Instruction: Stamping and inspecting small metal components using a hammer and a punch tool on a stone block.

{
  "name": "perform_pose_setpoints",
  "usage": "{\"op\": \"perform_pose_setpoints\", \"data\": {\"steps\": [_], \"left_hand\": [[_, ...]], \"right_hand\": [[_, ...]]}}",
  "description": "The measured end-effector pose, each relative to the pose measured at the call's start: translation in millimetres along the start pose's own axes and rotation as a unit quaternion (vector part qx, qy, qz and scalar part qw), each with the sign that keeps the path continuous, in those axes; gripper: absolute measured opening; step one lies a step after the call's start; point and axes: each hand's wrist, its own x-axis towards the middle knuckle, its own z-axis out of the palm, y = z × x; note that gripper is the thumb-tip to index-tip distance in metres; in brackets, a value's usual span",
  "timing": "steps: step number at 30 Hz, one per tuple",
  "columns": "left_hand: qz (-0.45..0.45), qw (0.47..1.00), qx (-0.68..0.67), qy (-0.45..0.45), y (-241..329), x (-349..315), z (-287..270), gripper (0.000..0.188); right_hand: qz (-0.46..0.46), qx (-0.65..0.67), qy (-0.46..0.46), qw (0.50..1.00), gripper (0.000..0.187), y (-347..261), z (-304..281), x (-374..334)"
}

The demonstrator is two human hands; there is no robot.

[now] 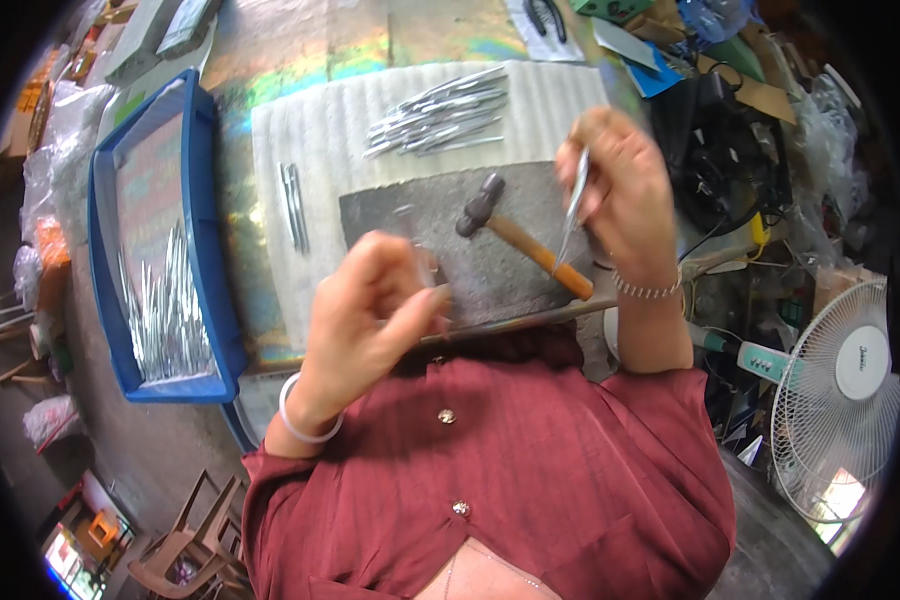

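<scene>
My right hand (620,190) is raised above the right end of a dark grey slab, its fingers pinched around a thin silvery metal rod (575,200) that points down. My left hand (365,310) hovers over the slab's near left part. Motion smears its curled fingers, and I cannot make out whether anything thin is between them. On the slab (390,205) lies a hammer (530,245), its dark head to the far left and its wooden handle slanting toward me on the right. Beyond the slab is a loose pile of similar metal rods (440,110).
A pale foam sheet (270,130) lies under the slab, with a few rods (293,208) at its left. Left of the table, a blue tray (215,250) holds many rods. Cables (720,140) and clutter crowd the right; a fan (838,385) stands at lower right.
</scene>
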Motion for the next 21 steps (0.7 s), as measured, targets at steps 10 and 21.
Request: {"op": "perform_pose_setpoints", "data": {"steps": [10, 21], "left_hand": [[0.2, 0.9, 0.313, 0.23, -43.6, -12.3, -21.0, 0.025], [0.117, 0.954, 0.213, 0.178, -52.5, -12.7, -35.6, 0.009]], "right_hand": [[-0.029, -0.57, 0.059, 0.819, 0.019, 43.2, -101.7, 126.9], [-0.137, -0.609, -0.184, 0.76, 0.042, 13.4, 9.8, -36.3]]}}
